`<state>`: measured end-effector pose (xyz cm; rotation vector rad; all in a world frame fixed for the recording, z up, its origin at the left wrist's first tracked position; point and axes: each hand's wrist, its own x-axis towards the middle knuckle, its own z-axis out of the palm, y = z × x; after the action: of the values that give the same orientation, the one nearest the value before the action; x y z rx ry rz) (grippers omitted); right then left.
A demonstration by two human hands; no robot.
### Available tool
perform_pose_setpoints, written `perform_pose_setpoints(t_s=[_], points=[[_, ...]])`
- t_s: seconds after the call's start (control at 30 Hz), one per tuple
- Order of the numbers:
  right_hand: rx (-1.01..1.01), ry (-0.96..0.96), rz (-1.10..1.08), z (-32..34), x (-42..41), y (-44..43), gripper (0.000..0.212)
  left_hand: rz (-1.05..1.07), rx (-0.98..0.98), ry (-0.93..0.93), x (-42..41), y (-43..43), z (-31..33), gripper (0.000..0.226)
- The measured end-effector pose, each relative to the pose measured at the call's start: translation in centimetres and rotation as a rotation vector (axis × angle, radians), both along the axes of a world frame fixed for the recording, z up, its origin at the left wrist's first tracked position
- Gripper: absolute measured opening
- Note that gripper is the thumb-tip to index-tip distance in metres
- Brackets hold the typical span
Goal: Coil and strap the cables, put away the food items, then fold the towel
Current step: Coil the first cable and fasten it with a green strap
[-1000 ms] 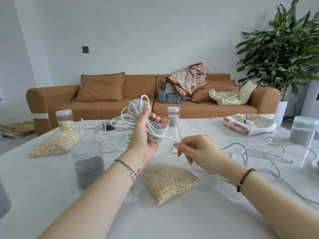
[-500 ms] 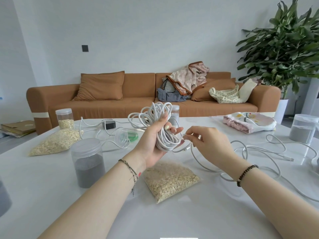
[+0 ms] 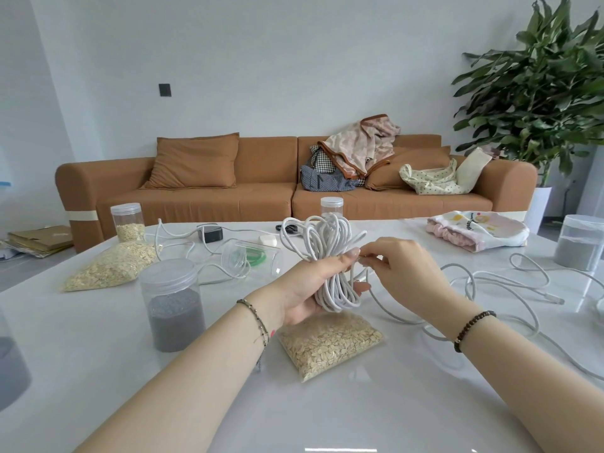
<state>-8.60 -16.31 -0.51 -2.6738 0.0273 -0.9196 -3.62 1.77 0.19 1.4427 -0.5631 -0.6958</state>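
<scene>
The left grip (image 3: 304, 289) squeezes the cable bundle (image 3: 330, 256). The right grip (image 3: 402, 269) pinches the loose end (image 3: 381, 305); wrap it snug round the middle.

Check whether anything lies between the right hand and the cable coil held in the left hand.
Nothing visible does. The right hand pinches a strand of the cable coil gripped by the left hand. The bag of oats lies on the table beneath them, out of the way.
</scene>
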Motion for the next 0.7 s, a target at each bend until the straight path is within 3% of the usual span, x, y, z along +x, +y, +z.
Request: perform_pose_setpoints(t_s=[0.13,0.3,0.4,0.5,0.7], points=[[-0.038,-0.027,-0.101,0.6,-0.7,0.3,0.015,-0.012,0.005,0.006,0.2,-0.2,-0.3,0.044],[-0.043,-0.140,-0.231,1.0,-1.0,-0.6,0.036,0.058,-0.014,-0.060,0.3,-0.3,-0.6,0.030],[0.019,-0.227,-0.185,1.2,-0.8,-1.1,0.037,0.111,-0.039,-0.085,0.9,-0.1,-0.6,0.032],[-0.010,-0.278,-0.130,1.1,-0.6,-1.2,0.043,0.163,-0.093,-0.095,1.3,-0.2,-0.7,0.020],[-0.016,-0.236,-0.036,0.5,-0.3,-1.4,0.036,0.286,-0.047,-0.222,1.4,-0.3,-1.3,0.026]])
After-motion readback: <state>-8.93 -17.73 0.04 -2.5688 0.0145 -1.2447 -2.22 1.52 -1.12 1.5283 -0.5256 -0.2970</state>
